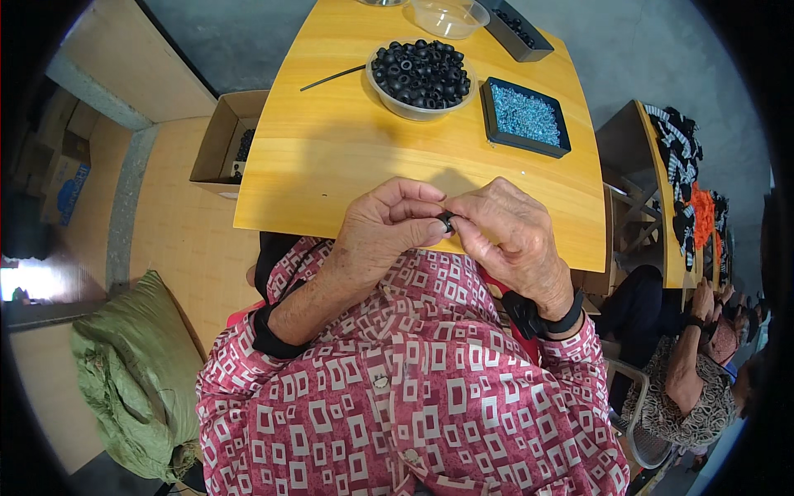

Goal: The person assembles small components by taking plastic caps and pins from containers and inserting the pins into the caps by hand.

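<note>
Above the near edge of the table, my left hand point(385, 217) and my right hand point(514, 231) meet over a small black hollow part point(447, 220). The left thumb and fingers pinch it from one side, and the right fingertips close on its other side. Fingers cover much of it, so its full shape is hidden. Farther up the table stands a clear round bowl point(416, 112) heaped with black rounded hollow parts point(420, 73). Beside the bowl, a black square tray point(529, 147) holds many tiny clear-blue pieces point(524, 114).
A thin black rod point(332, 78) lies left of the bowl on the yellow table point(281, 165). Another clear bowl point(451, 18) and a dark grey bin point(526, 50) stand at the back. A cardboard box point(217, 145) and green sack point(136, 380) are left; another person point(691, 388) sits right.
</note>
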`<state>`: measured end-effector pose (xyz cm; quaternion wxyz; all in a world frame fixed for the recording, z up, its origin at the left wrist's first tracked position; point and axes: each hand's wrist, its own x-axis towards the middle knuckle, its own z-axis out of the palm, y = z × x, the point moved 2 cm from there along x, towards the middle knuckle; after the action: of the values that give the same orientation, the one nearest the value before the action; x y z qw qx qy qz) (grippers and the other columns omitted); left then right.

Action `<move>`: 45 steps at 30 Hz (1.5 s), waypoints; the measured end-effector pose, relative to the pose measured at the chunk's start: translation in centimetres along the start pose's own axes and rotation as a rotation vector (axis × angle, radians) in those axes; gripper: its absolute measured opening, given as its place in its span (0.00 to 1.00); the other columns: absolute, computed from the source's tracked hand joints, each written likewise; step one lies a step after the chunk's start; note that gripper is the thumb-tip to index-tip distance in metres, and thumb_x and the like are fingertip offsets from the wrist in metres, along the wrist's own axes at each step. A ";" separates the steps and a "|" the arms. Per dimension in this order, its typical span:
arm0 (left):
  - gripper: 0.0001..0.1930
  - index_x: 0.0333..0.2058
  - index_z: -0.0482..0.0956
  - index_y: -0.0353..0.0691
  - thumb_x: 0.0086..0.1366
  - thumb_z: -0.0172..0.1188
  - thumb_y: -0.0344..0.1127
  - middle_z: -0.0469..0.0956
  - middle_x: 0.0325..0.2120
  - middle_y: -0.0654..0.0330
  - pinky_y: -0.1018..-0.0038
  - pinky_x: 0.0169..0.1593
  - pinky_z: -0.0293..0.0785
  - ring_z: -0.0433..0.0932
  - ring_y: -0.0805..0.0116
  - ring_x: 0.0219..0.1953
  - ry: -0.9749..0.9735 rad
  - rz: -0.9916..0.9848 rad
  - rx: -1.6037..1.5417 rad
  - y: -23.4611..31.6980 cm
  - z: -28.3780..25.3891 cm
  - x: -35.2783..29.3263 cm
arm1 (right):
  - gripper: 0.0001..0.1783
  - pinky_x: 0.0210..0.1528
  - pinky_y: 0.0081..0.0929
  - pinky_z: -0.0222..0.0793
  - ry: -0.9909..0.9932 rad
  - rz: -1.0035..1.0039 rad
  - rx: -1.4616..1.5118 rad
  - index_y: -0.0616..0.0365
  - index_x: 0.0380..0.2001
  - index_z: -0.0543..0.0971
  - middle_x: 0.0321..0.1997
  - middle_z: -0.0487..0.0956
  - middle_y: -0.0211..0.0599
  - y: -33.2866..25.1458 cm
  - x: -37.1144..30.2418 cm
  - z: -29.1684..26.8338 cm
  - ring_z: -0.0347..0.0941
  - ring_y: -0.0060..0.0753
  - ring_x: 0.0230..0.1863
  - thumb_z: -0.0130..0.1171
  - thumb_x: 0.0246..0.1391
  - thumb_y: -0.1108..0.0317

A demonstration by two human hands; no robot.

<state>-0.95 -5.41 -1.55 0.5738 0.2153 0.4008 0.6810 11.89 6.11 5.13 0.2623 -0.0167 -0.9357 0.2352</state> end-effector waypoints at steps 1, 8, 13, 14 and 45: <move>0.15 0.46 0.73 0.35 0.60 0.61 0.22 0.78 0.39 0.59 0.81 0.45 0.77 0.77 0.75 0.41 0.001 0.017 -0.009 0.3 0.2 0.0 | 0.12 0.31 0.32 0.70 0.017 0.002 0.020 0.64 0.35 0.79 0.26 0.76 0.39 0.0 0.2 -0.1 0.71 0.40 0.28 0.62 0.43 0.80; 0.17 0.48 0.72 0.34 0.59 0.60 0.20 0.77 0.41 0.58 0.81 0.48 0.75 0.77 0.75 0.43 -0.062 0.069 -0.016 0.2 0.2 0.1 | 0.11 0.34 0.30 0.70 0.030 0.028 0.081 0.62 0.34 0.80 0.30 0.78 0.38 -0.3 0.3 -0.4 0.73 0.37 0.31 0.62 0.42 0.81; 0.16 0.46 0.74 0.36 0.59 0.61 0.21 0.79 0.40 0.59 0.80 0.48 0.75 0.77 0.75 0.43 -0.037 0.112 0.008 0.1 0.3 0.1 | 0.11 0.37 0.27 0.71 0.036 0.184 0.249 0.62 0.35 0.81 0.32 0.79 0.38 0.3 0.0 -0.7 0.75 0.35 0.34 0.62 0.45 0.81; 0.16 0.46 0.74 0.36 0.59 0.62 0.21 0.79 0.40 0.60 0.80 0.48 0.75 0.77 0.75 0.43 -0.030 0.121 0.035 0.1 0.2 0.1 | 0.10 0.38 0.26 0.71 0.057 0.230 0.340 0.62 0.35 0.81 0.32 0.79 0.38 0.5 -0.2 -0.7 0.76 0.34 0.35 0.62 0.45 0.81; 0.15 0.45 0.74 0.36 0.58 0.62 0.21 0.79 0.38 0.59 0.80 0.47 0.76 0.78 0.74 0.42 -0.010 0.096 -0.054 -0.3 0.1 0.2 | 0.07 0.38 0.23 0.69 0.127 0.352 0.541 0.61 0.32 0.82 0.31 0.79 0.35 1.6 -1.0 0.8 0.74 0.28 0.35 0.67 0.46 0.76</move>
<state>-0.70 -5.19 -1.78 0.5479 0.2221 0.3685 0.7174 12.19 7.04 3.38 0.2702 -0.1224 -0.8040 0.5153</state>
